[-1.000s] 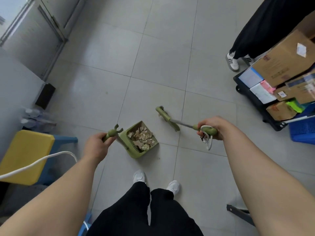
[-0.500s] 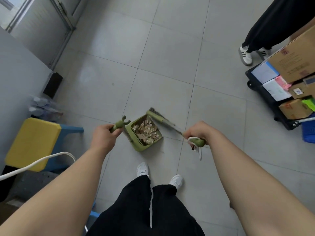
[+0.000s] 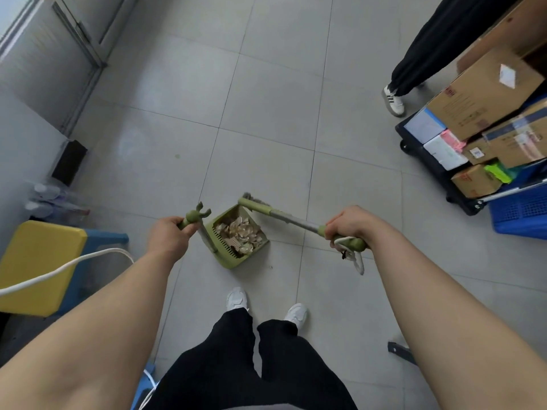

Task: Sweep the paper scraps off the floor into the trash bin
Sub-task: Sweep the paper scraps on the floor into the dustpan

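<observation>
Soft, even daylight fills the room, perhaps from the window [image 3: 17, 22] at upper left. The tiled floor [image 3: 266, 113] shows a faint pale sheen and only weak shadows. Wide-angle distortion bends the edges; the cardboard boxes [image 3: 485, 93] are slightly motion-blurred.

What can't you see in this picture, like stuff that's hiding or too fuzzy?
All in the head view:
- Trash bin: nowhere in frame.
- Broom bristles: mostly hidden behind the dustpan rim.
- Left hand fingertips: curled out of sight around the dustpan handle.
- Second person: cut off above the legs by the top edge.
- Box labels: too small and blurred to read.
- Clear items by the wall: too blurry to identify.
</observation>
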`<state>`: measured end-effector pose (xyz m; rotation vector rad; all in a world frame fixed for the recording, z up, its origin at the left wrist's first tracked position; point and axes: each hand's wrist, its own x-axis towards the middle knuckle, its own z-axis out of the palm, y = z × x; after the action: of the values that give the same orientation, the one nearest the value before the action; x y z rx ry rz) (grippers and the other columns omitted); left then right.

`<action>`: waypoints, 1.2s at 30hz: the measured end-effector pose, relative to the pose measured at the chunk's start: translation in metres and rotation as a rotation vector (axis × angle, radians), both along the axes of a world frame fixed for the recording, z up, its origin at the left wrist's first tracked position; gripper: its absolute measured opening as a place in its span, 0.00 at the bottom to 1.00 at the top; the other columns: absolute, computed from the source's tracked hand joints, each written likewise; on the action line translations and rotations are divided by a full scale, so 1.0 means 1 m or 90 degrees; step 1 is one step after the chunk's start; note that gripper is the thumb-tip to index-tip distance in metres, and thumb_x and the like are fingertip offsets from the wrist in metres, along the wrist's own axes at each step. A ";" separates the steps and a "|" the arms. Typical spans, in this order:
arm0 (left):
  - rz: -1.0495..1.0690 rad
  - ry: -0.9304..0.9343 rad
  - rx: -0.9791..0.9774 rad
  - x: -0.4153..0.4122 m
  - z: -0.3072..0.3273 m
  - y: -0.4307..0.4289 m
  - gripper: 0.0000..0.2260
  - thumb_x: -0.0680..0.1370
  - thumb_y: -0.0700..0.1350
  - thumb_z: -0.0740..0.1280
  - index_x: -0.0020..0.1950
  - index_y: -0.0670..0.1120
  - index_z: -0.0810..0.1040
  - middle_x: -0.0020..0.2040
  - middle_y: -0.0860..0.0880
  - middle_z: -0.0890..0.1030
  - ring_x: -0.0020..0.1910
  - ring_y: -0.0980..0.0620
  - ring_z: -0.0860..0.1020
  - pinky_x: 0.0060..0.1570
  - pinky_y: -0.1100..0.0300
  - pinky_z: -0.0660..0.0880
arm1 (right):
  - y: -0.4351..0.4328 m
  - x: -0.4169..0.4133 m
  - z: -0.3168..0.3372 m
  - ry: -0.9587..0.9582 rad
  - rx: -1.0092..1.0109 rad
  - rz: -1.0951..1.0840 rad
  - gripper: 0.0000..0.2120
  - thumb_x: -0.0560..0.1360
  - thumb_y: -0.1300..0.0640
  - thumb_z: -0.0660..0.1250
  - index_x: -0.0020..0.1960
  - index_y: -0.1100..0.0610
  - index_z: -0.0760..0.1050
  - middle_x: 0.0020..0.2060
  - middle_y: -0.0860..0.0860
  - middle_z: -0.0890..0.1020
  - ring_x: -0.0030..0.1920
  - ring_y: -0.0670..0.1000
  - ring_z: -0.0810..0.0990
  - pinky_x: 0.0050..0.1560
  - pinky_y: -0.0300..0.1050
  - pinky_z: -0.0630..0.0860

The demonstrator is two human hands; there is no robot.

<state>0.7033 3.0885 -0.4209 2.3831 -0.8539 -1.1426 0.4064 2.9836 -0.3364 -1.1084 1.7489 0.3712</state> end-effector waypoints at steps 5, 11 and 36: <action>-0.003 0.015 0.004 -0.004 0.000 0.002 0.09 0.78 0.49 0.69 0.50 0.43 0.79 0.44 0.42 0.78 0.43 0.44 0.74 0.45 0.53 0.70 | 0.005 -0.005 -0.005 0.001 -0.023 -0.044 0.15 0.63 0.66 0.71 0.50 0.68 0.80 0.43 0.64 0.84 0.38 0.59 0.81 0.46 0.53 0.81; -0.006 0.014 -0.002 -0.002 -0.001 0.008 0.08 0.78 0.49 0.69 0.46 0.45 0.77 0.42 0.41 0.78 0.41 0.44 0.73 0.43 0.54 0.69 | 0.014 -0.005 -0.011 0.042 -0.070 -0.033 0.15 0.66 0.66 0.70 0.53 0.66 0.81 0.45 0.61 0.85 0.44 0.59 0.83 0.47 0.51 0.82; -0.023 -0.012 -0.007 -0.013 -0.002 0.017 0.13 0.78 0.49 0.69 0.51 0.39 0.81 0.36 0.44 0.75 0.35 0.47 0.70 0.35 0.55 0.66 | 0.011 -0.044 -0.064 0.063 -0.096 -0.148 0.19 0.58 0.64 0.72 0.48 0.70 0.78 0.40 0.65 0.83 0.37 0.60 0.84 0.35 0.47 0.82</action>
<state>0.6908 3.1054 -0.4227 2.3821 -0.9108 -1.1271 0.3626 2.9946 -0.4009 -0.9912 1.9953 0.1561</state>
